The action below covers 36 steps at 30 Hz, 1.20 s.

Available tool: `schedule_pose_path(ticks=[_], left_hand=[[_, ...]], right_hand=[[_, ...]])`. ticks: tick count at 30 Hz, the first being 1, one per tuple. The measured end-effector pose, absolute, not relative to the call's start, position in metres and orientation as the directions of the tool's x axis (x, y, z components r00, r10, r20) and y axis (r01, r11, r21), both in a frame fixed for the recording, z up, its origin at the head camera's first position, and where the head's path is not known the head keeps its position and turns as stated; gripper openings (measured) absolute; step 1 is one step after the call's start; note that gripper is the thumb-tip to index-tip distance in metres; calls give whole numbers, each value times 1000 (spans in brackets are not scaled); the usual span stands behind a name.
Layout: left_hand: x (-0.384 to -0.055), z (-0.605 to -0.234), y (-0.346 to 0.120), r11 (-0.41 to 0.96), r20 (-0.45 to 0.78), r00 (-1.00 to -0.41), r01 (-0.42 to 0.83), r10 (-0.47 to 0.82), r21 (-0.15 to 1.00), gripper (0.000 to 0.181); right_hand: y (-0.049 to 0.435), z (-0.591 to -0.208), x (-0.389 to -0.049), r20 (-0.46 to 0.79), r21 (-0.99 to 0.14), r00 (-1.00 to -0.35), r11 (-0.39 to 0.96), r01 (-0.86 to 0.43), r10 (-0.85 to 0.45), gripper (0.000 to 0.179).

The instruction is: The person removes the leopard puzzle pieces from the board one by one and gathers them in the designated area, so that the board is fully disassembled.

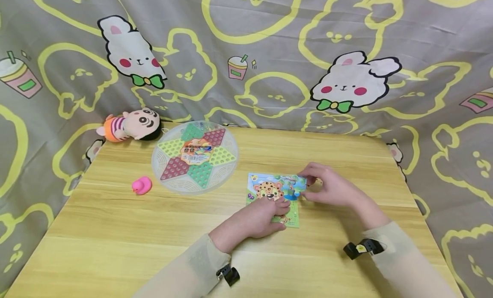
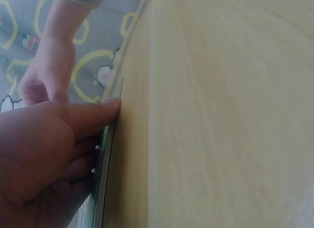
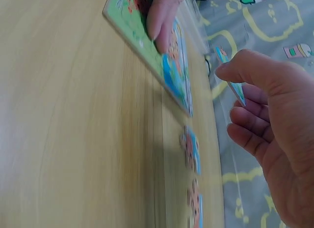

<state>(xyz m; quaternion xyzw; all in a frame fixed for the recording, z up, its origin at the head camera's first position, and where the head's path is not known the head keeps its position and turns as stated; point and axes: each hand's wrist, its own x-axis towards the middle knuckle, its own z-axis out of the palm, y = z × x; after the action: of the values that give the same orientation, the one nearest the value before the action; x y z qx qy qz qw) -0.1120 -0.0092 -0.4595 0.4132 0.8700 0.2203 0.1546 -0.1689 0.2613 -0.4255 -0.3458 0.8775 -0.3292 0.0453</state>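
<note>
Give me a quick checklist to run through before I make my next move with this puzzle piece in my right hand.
1. Piece secure: ok. The right hand pinches the puzzle piece between thumb and fingers.
2. Board steadied: ok. The left hand rests on the puzzle board, which lies on the table.
3. Piece seated: not ok. The right wrist view shows it held apart from the board.
4. Loose pieces placed: not ok. Two loose pieces lie on the table beside the board.
5. Neighbours apart: ok. The pink duck touches neither hand nor puzzle.
6. Matching slot: cannot tell.
</note>
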Motion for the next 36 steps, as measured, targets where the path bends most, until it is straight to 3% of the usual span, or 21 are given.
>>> schedule_pose_path(ticks=[8,36], left_hand=[[-111,-460,-9,568,-87,-624,633,776,526,53],[-110,-460,-7,575,-90,-631,628,770,524,52]], right_hand=[[297,-432,-161,224,-557,-760,560,-614,-610,43],[384,-437,-158,263,-494,-822,662,-564,-505,50]])
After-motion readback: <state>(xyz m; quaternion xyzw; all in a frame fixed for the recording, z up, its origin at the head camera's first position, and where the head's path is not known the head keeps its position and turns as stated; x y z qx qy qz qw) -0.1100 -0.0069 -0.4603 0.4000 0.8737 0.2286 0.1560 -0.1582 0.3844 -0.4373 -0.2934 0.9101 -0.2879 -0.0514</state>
